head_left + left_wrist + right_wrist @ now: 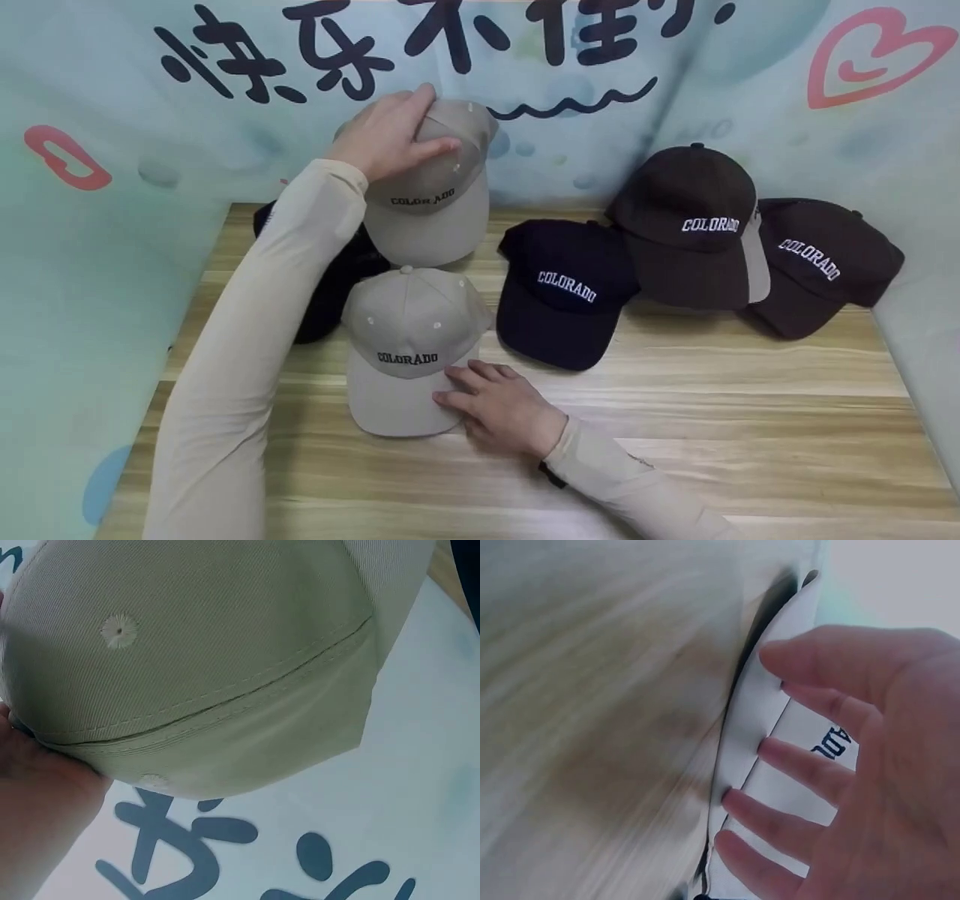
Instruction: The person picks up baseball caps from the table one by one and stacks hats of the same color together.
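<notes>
At the back left, my left hand (pixel 394 135) grips a beige baseball cap (pixel 442 232) by the crown, thumb pointing right. The cap's side fills most of the left wrist view, with the hand at its left edge. In front of it a second beige cap (pixel 409 315) sits on the table, brim toward me. My right hand (pixel 506 409) touches the right side of that brim with its fingers spread and nearly straight, as the right wrist view also shows. Both caps read COLORADO in dark letters.
A navy cap (pixel 566 292) lies right of the beige ones. Farther right a dark brown cap (pixel 686 217) overlaps a grey brim (pixel 755 259) and another dark cap (pixel 832 255). A black cap (pixel 322 300) is partly hidden behind my left sleeve. A printed backdrop (pixel 562 161) encloses the wooden table (pixel 712 420).
</notes>
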A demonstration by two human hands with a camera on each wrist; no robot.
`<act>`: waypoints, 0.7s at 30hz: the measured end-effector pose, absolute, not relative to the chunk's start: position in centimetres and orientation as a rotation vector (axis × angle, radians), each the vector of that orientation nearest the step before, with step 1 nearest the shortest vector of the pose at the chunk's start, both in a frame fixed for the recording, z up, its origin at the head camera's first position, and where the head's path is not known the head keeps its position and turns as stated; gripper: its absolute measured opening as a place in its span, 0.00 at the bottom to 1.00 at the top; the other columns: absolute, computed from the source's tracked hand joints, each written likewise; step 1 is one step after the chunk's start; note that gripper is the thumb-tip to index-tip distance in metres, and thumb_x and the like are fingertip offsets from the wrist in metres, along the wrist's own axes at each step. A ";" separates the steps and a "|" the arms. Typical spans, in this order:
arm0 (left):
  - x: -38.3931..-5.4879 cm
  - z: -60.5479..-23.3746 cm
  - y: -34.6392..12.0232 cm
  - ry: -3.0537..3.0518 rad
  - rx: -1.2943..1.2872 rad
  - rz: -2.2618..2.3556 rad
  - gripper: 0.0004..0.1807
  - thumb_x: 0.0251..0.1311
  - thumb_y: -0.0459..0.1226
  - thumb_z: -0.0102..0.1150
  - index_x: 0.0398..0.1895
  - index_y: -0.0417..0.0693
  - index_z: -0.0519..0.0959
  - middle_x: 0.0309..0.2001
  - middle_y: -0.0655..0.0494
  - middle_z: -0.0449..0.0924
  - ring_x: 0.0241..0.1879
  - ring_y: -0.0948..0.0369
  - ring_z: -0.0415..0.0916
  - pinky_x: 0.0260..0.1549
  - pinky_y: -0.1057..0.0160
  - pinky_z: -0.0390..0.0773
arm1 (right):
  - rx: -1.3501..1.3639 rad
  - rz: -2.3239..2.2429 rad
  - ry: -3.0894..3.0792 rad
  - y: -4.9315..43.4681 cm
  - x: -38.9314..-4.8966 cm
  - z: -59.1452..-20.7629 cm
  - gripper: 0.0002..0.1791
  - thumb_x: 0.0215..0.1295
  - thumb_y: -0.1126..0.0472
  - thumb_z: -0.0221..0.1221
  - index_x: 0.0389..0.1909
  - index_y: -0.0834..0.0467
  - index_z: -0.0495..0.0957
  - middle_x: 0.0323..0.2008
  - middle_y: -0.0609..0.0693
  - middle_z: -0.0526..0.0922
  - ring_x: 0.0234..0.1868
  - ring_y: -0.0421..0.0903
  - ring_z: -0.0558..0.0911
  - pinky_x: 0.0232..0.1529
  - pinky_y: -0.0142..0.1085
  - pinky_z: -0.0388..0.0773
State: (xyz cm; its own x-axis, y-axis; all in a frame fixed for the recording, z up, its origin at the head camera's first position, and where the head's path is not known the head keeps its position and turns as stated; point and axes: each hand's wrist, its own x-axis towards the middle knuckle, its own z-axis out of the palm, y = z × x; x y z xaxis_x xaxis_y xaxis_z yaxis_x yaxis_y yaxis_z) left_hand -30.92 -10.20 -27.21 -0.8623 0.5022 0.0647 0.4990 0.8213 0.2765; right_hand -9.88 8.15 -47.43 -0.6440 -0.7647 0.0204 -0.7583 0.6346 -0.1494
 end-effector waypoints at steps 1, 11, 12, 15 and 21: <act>-30.7 -27.0 -10.3 2.989 0.827 0.444 0.31 0.66 0.59 0.49 0.54 0.40 0.64 0.44 0.44 0.72 0.43 0.49 0.70 0.41 0.49 0.70 | -1.315 -0.226 2.805 8.1 -9.9 -47.4 0.25 0.63 0.57 0.57 0.62 0.44 0.73 0.64 0.51 0.69 0.63 0.56 0.69 0.58 0.50 0.68; -28.7 -24.3 -11.2 2.979 0.941 0.532 0.21 0.74 0.48 0.40 0.47 0.36 0.65 0.33 0.46 0.68 0.35 0.50 0.68 0.37 0.54 0.68 | -1.349 -0.217 2.885 7.3 -10.1 -47.3 0.24 0.51 0.61 0.65 0.51 0.46 0.74 0.55 0.52 0.71 0.52 0.53 0.73 0.44 0.43 0.73; -28.4 -24.0 -11.3 2.973 0.962 0.542 0.20 0.74 0.47 0.39 0.46 0.36 0.65 0.32 0.47 0.67 0.34 0.50 0.67 0.35 0.54 0.67 | -1.347 -0.223 2.888 7.2 -10.1 -47.3 0.24 0.50 0.62 0.65 0.50 0.46 0.74 0.54 0.53 0.71 0.52 0.53 0.74 0.43 0.43 0.73; -27.6 -23.2 -11.9 2.949 1.028 0.571 0.18 0.75 0.45 0.38 0.44 0.36 0.65 0.29 0.48 0.65 0.31 0.52 0.65 0.32 0.57 0.65 | -1.330 -0.246 2.868 7.2 -10.2 -47.3 0.25 0.48 0.62 0.65 0.50 0.47 0.74 0.54 0.53 0.71 0.52 0.54 0.74 0.42 0.43 0.73; -26.1 -21.9 -13.5 2.926 1.081 0.598 0.14 0.75 0.42 0.40 0.42 0.38 0.68 0.28 0.48 0.67 0.29 0.55 0.64 0.29 0.59 0.65 | -1.337 -0.258 2.792 7.6 -10.6 -46.9 0.27 0.51 0.60 0.66 0.56 0.45 0.75 0.57 0.52 0.71 0.56 0.54 0.73 0.47 0.46 0.74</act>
